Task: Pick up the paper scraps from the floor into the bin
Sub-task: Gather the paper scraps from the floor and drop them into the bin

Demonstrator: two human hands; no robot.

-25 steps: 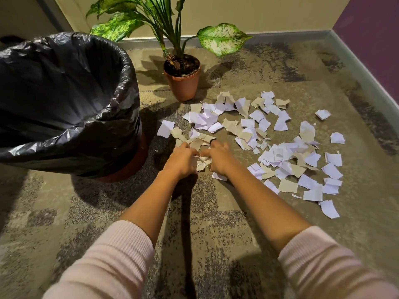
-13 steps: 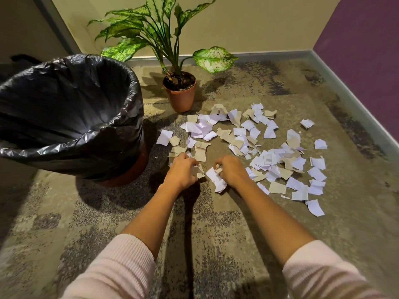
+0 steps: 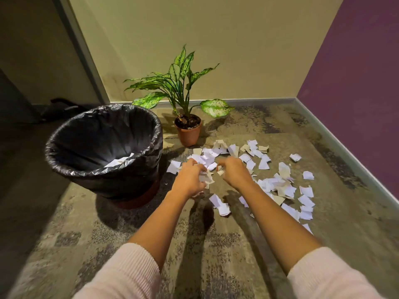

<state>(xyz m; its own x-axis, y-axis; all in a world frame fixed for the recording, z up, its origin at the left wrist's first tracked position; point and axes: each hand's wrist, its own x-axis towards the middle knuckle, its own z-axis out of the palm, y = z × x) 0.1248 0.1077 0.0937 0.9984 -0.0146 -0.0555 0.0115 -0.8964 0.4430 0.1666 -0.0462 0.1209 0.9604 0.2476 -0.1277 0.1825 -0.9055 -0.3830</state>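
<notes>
White and tan paper scraps (image 3: 278, 184) lie scattered over the carpet, mostly to the right of my hands. My left hand (image 3: 190, 179) is closed around a bunch of scraps, held a little above the floor just right of the bin. My right hand (image 3: 234, 172) is beside it, fingers curled on a few scraps. The bin (image 3: 151, 137), lined with a black plastic bag, stands at the left, and a few scraps (image 3: 117, 161) lie inside it. Two white scraps (image 3: 220, 205) rest on the carpet below my hands.
A potted plant (image 3: 187, 130) in a brown pot stands behind the scraps, close to the bin. A beige wall runs along the back and a purple wall (image 3: 356, 72) with a grey skirting closes the right side. A dark object (image 3: 60, 108) lies behind the bin.
Both hands have closed on scraps and lifted off the carpet, shifting slightly toward the bin. The view has risen, showing more wall and the bin's inside.
</notes>
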